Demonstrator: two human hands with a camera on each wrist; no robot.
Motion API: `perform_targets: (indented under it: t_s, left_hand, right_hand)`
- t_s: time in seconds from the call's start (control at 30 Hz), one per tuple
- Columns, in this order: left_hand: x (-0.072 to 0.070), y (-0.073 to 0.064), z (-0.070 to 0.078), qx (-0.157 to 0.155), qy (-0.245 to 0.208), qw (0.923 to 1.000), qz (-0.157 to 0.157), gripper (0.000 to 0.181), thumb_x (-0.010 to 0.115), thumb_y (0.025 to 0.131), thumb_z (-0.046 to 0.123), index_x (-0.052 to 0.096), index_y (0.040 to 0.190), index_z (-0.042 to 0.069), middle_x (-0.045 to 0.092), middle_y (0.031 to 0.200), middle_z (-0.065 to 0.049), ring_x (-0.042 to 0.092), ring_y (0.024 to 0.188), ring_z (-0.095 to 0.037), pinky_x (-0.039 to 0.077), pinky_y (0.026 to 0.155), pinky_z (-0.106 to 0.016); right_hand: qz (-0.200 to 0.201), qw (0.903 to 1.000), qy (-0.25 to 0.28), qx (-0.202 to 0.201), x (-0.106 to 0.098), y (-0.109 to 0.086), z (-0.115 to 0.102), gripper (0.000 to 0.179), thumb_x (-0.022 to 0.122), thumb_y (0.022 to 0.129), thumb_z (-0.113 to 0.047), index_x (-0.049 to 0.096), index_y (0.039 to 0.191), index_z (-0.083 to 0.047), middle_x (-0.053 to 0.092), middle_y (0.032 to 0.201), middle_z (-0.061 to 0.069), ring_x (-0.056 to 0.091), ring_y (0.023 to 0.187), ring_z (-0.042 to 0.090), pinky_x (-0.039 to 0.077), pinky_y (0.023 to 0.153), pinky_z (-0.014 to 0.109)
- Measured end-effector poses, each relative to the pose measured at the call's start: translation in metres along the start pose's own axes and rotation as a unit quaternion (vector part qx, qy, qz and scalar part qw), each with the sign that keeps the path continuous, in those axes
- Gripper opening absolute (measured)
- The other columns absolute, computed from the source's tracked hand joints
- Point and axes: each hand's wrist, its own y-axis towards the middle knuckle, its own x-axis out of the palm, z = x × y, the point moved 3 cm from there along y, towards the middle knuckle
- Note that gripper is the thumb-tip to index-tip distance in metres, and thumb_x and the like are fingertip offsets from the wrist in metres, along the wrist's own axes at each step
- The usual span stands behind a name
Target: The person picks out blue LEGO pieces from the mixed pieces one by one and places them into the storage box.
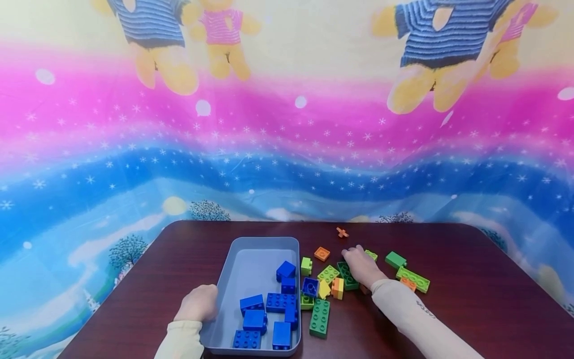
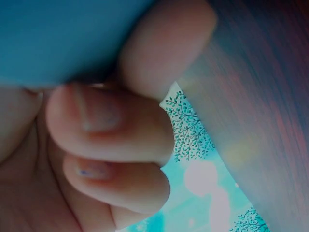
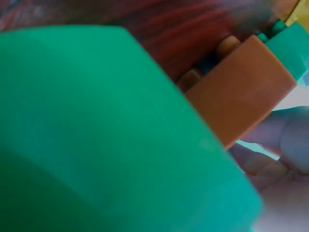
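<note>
My left hand (image 1: 199,302) grips the left side of a grey-blue tray (image 1: 246,262); in the left wrist view its fingers (image 2: 113,123) curl below the tray's edge. Several blue building bricks (image 1: 254,320) lie inside the tray, mostly along its right and near parts. My right hand (image 1: 362,267) is down among loose bricks right of the tray, beside a dark green brick (image 1: 346,277). Up close, the right wrist view shows a large green brick (image 3: 111,130) covering part of that hand, with a brown-orange brick (image 3: 244,89) near its fingers. I cannot tell whether these fingers hold a brick.
Between tray and right hand lie a blue brick (image 1: 310,286), a long green brick (image 1: 320,318), a yellow brick (image 1: 324,289) and lime bricks (image 1: 329,274). An orange cross-shaped piece (image 1: 342,232) lies farther back. Another green brick (image 1: 395,259) and a long lime brick (image 1: 413,280) are farther right.
</note>
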Motion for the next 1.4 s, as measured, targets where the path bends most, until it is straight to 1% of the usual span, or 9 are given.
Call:
perform_targets:
  t_s: [0.13, 0.23, 0.43, 0.57, 0.63, 0.77, 0.93, 1.13, 1.4]
  left_hand:
    - [0.0, 0.0, 0.0, -0.001, 0.001, 1.0, 0.0, 0.019, 0.054, 0.064, -0.012, 0.045, 0.059, 0.004, 0.041, 0.054, -0.005, 0.039, 0.049, -0.017, 0.037, 0.044, -0.031]
    - [0.0, 0.0, 0.0, 0.001, 0.002, 1.0, 0.0, 0.021, 0.055, 0.064, -0.012, 0.044, 0.058, 0.005, 0.039, 0.054, -0.005, 0.037, 0.049, -0.016, 0.036, 0.043, -0.03]
    - [-0.001, 0.0, 0.0, 0.003, 0.008, 1.0, 0.002, 0.022, 0.055, 0.064, -0.012, 0.043, 0.057, 0.005, 0.04, 0.054, -0.005, 0.037, 0.049, -0.016, 0.036, 0.043, -0.03]
    - [-0.001, 0.001, 0.001, 0.002, 0.001, 1.0, -0.002, 0.022, 0.054, 0.064, -0.013, 0.043, 0.057, 0.005, 0.038, 0.053, -0.005, 0.036, 0.049, -0.016, 0.036, 0.043, -0.03]
    - [0.0, 0.0, 0.001, 0.001, -0.001, 1.0, -0.005, 0.023, 0.054, 0.065, -0.013, 0.043, 0.057, 0.005, 0.037, 0.053, -0.005, 0.035, 0.049, -0.016, 0.036, 0.044, -0.03]
    - [0.001, 0.0, 0.001, 0.001, -0.001, 1.0, -0.003, 0.023, 0.053, 0.066, -0.013, 0.043, 0.057, 0.005, 0.037, 0.053, -0.004, 0.035, 0.049, -0.016, 0.036, 0.045, -0.03]
    - [0.002, -0.001, -0.001, 0.0, -0.006, 1.0, -0.001, 0.023, 0.053, 0.068, -0.013, 0.042, 0.057, 0.005, 0.037, 0.053, -0.004, 0.035, 0.049, -0.016, 0.036, 0.044, -0.03]
    - [0.005, -0.001, -0.002, -0.004, -0.013, 0.9999, -0.01, 0.024, 0.051, 0.069, -0.013, 0.041, 0.058, 0.006, 0.034, 0.053, -0.004, 0.034, 0.049, -0.016, 0.035, 0.045, -0.029]
    - [0.003, -0.001, -0.002, 0.001, -0.004, 1.0, 0.003, 0.023, 0.053, 0.067, -0.012, 0.042, 0.058, 0.006, 0.039, 0.054, -0.005, 0.037, 0.049, -0.017, 0.037, 0.044, -0.031]
  right_hand:
    - [0.017, 0.9991, -0.038, -0.006, 0.0, 0.0, 0.0, 0.023, 0.059, 0.076, 0.013, 0.064, 0.095, 0.0, 0.056, 0.081, 0.012, 0.045, 0.069, 0.025, 0.044, 0.058, 0.033]
    - [0.023, 0.9988, -0.043, -0.003, -0.001, 0.001, 0.001, 0.021, 0.06, 0.077, 0.011, 0.064, 0.092, -0.001, 0.054, 0.077, 0.011, 0.046, 0.068, 0.024, 0.045, 0.056, 0.033]
    - [-0.004, 0.9996, 0.025, 0.015, 0.0, -0.002, 0.003, 0.023, 0.056, 0.078, 0.015, 0.061, 0.095, 0.002, 0.053, 0.081, 0.015, 0.054, 0.07, 0.027, 0.048, 0.059, 0.035]
    - [-0.012, 0.9985, 0.049, 0.022, 0.002, -0.005, 0.004, 0.025, 0.052, 0.079, 0.017, 0.06, 0.098, 0.003, 0.056, 0.083, 0.016, 0.055, 0.077, 0.029, 0.048, 0.064, 0.038]
    - [-0.01, 0.998, 0.058, 0.023, 0.003, -0.007, 0.005, 0.026, 0.051, 0.079, 0.018, 0.06, 0.097, 0.002, 0.056, 0.081, 0.013, 0.055, 0.077, 0.028, 0.047, 0.064, 0.037]
    - [-0.001, 0.9978, 0.064, 0.021, 0.003, -0.007, 0.005, 0.027, 0.05, 0.078, 0.019, 0.061, 0.094, 0.0, 0.056, 0.079, 0.01, 0.055, 0.076, 0.025, 0.047, 0.063, 0.035]
    - [0.014, 0.9986, 0.049, 0.016, -0.002, -0.005, 0.003, 0.027, 0.053, 0.077, 0.018, 0.061, 0.097, 0.001, 0.058, 0.083, 0.012, 0.054, 0.078, 0.027, 0.048, 0.067, 0.037]
    - [0.058, 0.9976, 0.037, 0.006, -0.01, -0.006, -0.004, 0.03, 0.054, 0.076, 0.017, 0.06, 0.102, 0.002, 0.058, 0.09, 0.015, 0.054, 0.085, 0.031, 0.048, 0.068, 0.036]
    - [0.095, 0.9946, 0.041, -0.012, -0.018, -0.007, -0.017, 0.034, 0.058, 0.074, 0.016, 0.06, 0.105, 0.0, 0.057, 0.094, 0.014, 0.054, 0.087, 0.028, 0.049, 0.064, 0.032]
